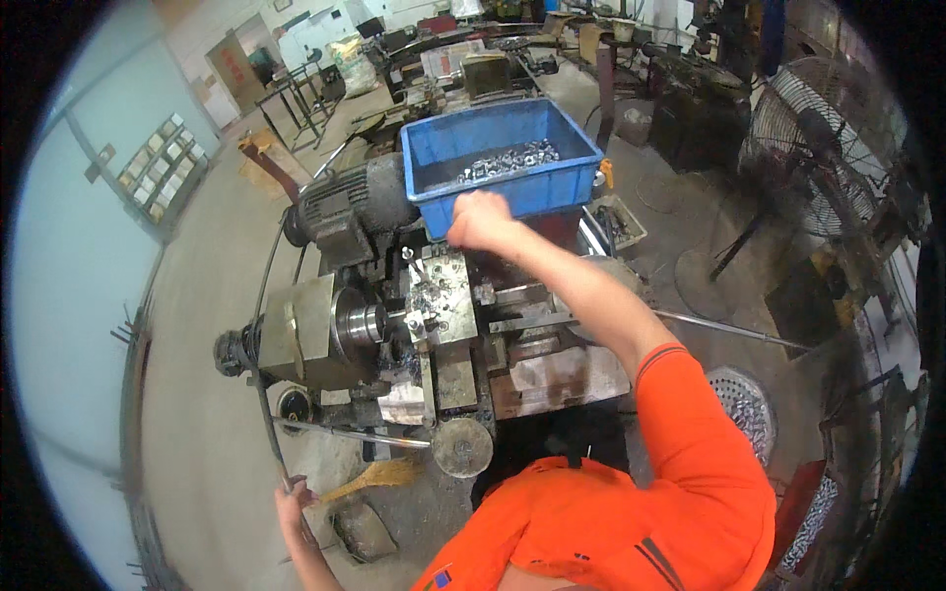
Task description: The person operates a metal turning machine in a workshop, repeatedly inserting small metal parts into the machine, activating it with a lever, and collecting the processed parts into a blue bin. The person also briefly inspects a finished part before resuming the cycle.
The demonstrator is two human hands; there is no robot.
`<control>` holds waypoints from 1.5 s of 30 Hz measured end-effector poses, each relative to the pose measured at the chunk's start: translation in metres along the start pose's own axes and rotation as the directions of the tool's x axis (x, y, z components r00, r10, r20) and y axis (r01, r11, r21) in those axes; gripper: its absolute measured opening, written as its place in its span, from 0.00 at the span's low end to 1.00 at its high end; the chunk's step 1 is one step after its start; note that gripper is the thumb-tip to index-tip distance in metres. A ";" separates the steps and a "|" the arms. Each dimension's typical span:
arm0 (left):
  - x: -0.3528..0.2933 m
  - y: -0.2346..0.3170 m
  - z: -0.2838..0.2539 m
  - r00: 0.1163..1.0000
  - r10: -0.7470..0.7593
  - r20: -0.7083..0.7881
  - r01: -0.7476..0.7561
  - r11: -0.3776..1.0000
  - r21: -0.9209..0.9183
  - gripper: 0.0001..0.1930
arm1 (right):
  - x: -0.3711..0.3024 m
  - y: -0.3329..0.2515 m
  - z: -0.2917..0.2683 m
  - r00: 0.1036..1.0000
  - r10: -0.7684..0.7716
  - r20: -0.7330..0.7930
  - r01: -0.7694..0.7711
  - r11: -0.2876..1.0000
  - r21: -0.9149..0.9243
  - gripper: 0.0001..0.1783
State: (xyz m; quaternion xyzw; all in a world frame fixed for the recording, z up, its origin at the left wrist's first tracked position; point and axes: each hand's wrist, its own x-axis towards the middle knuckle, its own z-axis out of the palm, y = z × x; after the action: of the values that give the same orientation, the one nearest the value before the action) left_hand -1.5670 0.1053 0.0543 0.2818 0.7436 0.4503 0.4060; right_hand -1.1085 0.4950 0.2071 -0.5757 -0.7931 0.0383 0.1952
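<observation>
My right hand [480, 221] is closed in a fist just in front of the near wall of a blue plastic bin [512, 192]. What it holds, if anything, is hidden. Small shiny metal parts [507, 163] lie on the bin's floor. Below that hand is a small lathe with a chuck [365, 324] and a tool block [443, 295] strewn with metal chips. Low on the left, my left hand [294, 500] is closed around the lower end of a long dark lever rod [266, 409], which runs up beside the headstock.
An electric motor [355, 202] sits behind the headstock. A yellow broom [379, 475] and a dustpan [363, 530] lie near my left hand. A large fan [813, 148] stands at right, above a round basket of metal parts [744, 409]. A metal bar [729, 328] sticks out to the right.
</observation>
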 end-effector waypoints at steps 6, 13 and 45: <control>0.018 -0.019 -0.012 0.981 0.183 -0.062 -0.179 0.982 0.063 0.16 | -0.002 0.036 -0.008 0.919 -0.080 -0.387 0.191 0.947 0.258 0.26; 0.040 -0.031 -0.015 0.981 0.136 -0.140 -0.135 0.991 0.015 0.15 | -0.168 0.083 0.016 0.974 -0.177 -0.141 0.226 0.738 0.636 0.19; 0.025 -0.027 -0.006 0.964 0.069 -0.257 -0.069 0.998 0.010 0.14 | -0.487 0.367 0.016 0.391 0.888 0.243 -0.733 0.460 -0.502 0.20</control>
State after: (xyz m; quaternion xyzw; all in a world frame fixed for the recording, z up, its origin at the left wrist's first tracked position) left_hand -1.5864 0.1105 0.0223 0.2468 0.7801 0.4965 0.2899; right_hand -0.6570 0.1681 -0.0413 -0.8854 -0.4183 0.1427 -0.1443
